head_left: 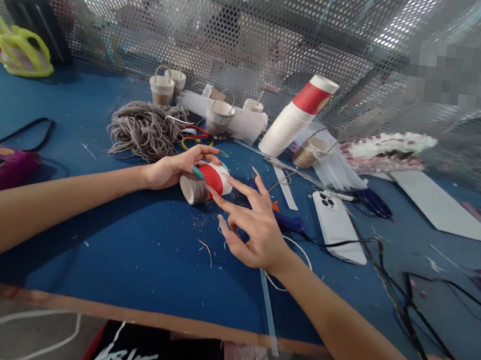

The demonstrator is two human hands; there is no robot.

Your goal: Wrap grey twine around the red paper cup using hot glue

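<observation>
A red and white paper cup [213, 177] lies on its side on the blue table, with grey cord [195, 189] wound around its near-left end. My left hand [180, 163] is closed over the cup from the left and above, its long green nails showing against it. My right hand [259, 224] is open just to the right, fingers spread; a fingertip comes close to the cup, and I cannot tell whether it touches. Behind my left hand lies a loose bundle of grey cord [147, 130], with red-handled pliers [196, 131] beside it. A blue glue gun [288, 222] is partly hidden behind my right hand.
A leaning stack of paper cups [290, 124] stands at the back, near several small cord-wrapped cups with handles [220, 117]. A white phone [338, 225] and black cables [405, 308] lie right. A magenta glue gun [6, 170] is left. Perforated metal [242, 32] rises behind.
</observation>
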